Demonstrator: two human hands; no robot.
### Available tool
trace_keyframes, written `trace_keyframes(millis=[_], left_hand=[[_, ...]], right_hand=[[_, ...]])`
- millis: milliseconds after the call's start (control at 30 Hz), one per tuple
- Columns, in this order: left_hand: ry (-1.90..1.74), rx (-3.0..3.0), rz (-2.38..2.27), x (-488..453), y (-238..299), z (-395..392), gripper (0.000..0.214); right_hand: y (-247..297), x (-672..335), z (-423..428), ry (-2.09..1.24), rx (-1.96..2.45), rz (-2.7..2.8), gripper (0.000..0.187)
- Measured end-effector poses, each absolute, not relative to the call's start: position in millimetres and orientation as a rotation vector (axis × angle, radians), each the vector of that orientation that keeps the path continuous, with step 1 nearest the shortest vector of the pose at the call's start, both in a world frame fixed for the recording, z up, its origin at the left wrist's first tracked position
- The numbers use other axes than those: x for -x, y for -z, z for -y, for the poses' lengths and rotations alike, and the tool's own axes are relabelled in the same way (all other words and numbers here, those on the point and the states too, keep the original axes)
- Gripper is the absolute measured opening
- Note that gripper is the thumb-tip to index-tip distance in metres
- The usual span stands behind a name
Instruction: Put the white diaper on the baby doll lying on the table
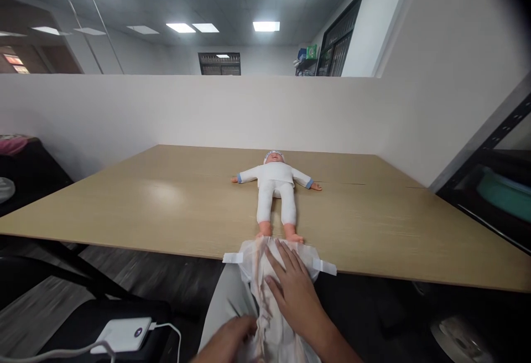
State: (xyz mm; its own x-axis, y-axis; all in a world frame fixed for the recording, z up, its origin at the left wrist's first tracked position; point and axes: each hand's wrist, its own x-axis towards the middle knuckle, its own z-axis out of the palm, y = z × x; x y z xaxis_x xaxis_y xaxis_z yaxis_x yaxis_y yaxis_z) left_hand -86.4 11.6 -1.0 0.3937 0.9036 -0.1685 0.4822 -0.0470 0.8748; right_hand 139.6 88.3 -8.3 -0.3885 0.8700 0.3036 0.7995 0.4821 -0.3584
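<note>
An unfolded white disposable diaper (271,319) lies over my lap, its upper end against the table's front edge. Its two side tabs stick out left and right. Flat on the diaper's inner face rests my right hand (294,291), fingers spread. My left hand (234,335), slightly blurred, is curled at the diaper's lower left edge and grips it; some of its fingers are hidden. Beyond the diaper, a baby doll (277,183) in a white outfit and cap lies on its back, arms stretched out and bare feet toward me.
The doll lies on a wide wooden table (166,213) with a low white partition (207,111) behind it. On a black chair (112,310) at lower left sits a white power bank (124,334) with a cable. A dark shelf (498,169) stands at right.
</note>
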Motion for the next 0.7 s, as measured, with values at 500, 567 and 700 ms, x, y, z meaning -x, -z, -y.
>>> trace_keyframes(millis=[500,567,700], left_hand=[[0.034,-3.158,-1.012,33.4,-69.5,-271.6,0.116],[0.161,-3.179,-0.852,22.4,-67.9,-281.3,0.117],[0.060,-3.178,-0.446,12.1,-68.5,-291.6,0.088]], right_hand=[[16.7,-138.1,-91.7,0.012,1.360,2.283,0.068],[17.7,-138.0,-93.4,0.025,1.366,2.286,0.069],[18.0,-140.3,-98.2,0.035,1.348,2.305,0.069]])
